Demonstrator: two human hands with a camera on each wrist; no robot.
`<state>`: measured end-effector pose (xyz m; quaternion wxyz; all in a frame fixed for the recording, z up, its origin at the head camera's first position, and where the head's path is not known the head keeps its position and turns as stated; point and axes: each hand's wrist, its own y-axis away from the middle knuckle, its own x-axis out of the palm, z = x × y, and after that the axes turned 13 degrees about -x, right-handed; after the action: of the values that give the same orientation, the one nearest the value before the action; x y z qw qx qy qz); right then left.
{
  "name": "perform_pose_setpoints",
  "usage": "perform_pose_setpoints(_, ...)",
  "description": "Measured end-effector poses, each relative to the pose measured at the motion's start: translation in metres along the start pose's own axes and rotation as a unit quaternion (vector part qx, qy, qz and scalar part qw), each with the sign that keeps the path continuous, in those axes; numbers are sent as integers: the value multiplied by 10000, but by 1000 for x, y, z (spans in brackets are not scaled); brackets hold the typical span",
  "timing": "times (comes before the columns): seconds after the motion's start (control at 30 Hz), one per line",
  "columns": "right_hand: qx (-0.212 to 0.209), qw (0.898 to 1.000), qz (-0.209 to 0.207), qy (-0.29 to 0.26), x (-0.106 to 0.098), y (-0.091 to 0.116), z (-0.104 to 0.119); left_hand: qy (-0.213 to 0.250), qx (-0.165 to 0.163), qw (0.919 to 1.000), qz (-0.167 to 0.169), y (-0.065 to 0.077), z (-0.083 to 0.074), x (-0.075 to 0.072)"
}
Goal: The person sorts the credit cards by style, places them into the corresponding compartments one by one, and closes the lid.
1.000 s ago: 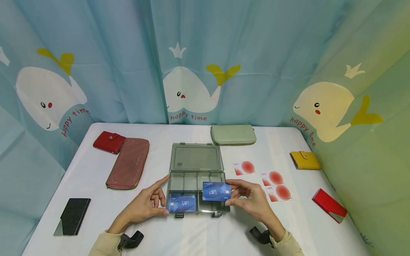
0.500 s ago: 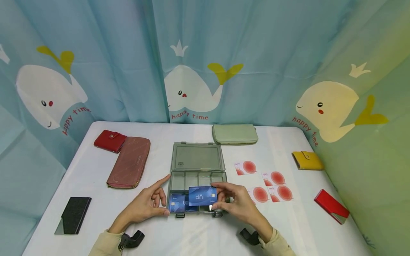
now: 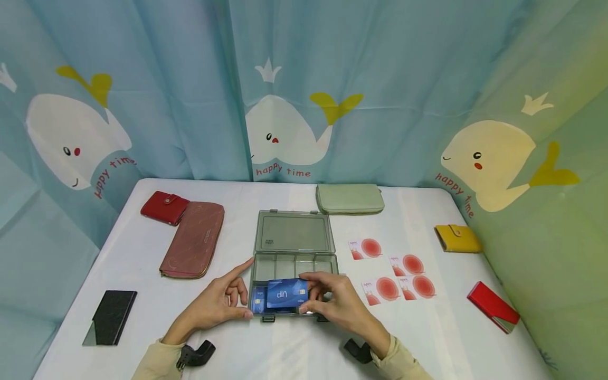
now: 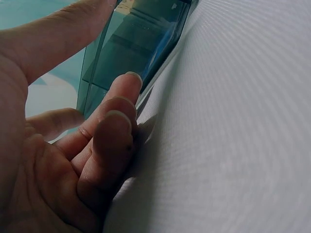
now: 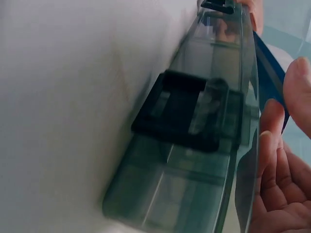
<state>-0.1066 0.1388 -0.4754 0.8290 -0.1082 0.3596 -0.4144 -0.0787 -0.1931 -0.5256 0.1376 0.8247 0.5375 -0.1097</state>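
In the head view, a clear grey-green plastic box (image 3: pixel 295 264) lies on the table, lid (image 3: pixel 295 232) folded back, showing several compartments. My left hand (image 3: pixel 216 302) is at its left side, index finger stretched to the rear part, thumb at the front corner, other fingers bent. A blue card (image 3: pixel 287 293) marked VIP is pinched between thumb and fingers of my right hand (image 3: pixel 334 298), above the front compartments. Under it, another blue card (image 3: pixel 258 300) lies in the front left compartment, partly covered. In the right wrist view, the held card (image 5: pixel 270 73) shows edge-on beyond the box wall (image 5: pixel 187 187).
Several white-and-red cards (image 3: pixel 381 290) lie right of the box. A green wallet (image 3: pixel 350 199) is behind; yellow (image 3: pixel 458 238) and red (image 3: pixel 494 307) ones lie far right. Left are a red wallet (image 3: pixel 164 207), a brownish-red long wallet (image 3: pixel 193 240) and a black card case (image 3: pixel 112 317).
My right hand has carried the blue card leftward, from over the front right compartment to above the card in the front left one. My left hand has stayed beside the box.
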Motion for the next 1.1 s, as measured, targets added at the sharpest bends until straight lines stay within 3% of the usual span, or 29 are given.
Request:
perform_pose_setpoints(0.53, 336, 9990, 152, 246, 14, -12, 4, -42, 1, 10000, -9, -2, -2, 0)
perform_pose_setpoints(0.87, 291, 9990, 248, 230, 25, -17, 6, -3, -69, 10000, -17, -1, -2, -1)
perform_pose_setpoints(1.1, 253, 9976, 373, 516, 30, -16, 4, 40, -57, 10000, 19, 0, -2, 0)
